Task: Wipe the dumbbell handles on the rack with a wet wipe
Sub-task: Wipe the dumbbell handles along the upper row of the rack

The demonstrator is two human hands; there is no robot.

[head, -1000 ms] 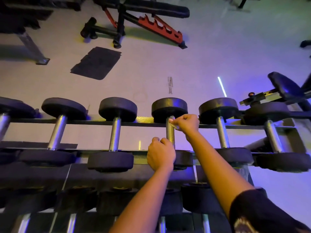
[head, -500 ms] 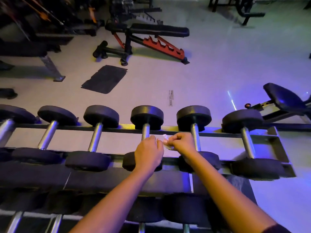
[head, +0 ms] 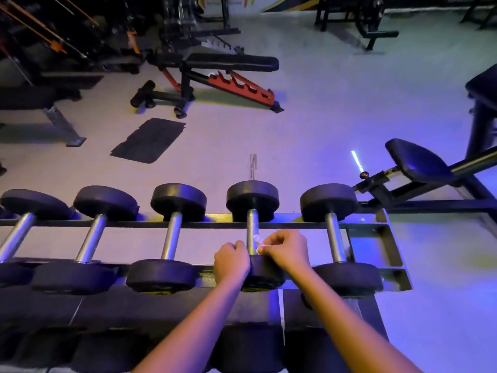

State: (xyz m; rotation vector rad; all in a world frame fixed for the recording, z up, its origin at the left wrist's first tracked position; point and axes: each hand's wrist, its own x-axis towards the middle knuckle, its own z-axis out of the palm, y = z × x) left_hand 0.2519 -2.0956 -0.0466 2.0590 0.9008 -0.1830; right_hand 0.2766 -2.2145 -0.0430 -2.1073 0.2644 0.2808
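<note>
Hands meet at the near end of one handle (head: pixel 252 227), on the second dumbbell (head: pixel 252 197) from the right in the rack's (head: pixel 376 226) top row. The right hand (head: pixel 287 251) pinches a small white wipe (head: pixel 258 242) against the handle's right side, just beyond the near head. The left hand (head: pixel 231 262) is curled in a fist just beside the handle's left side; I cannot tell whether it grips anything. A bench (head: pixel 231 63) stands far off on the floor.
</note>
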